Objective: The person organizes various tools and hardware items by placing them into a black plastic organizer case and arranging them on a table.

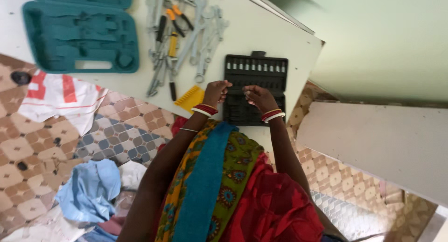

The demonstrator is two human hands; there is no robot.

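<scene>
Head view, looking down: both hands work over an open black socket case (254, 86) lying on the white desk (280, 37) near its edge. Left hand (215, 91) has its fingers curled at the case's left rim; right hand (259, 97) bends over the case's middle. Whether either pinches anything I cannot tell. Just left lie a yellow ridged holder (190, 98), loose wrenches (205, 32) and an open teal tool case (79, 37).
</scene>
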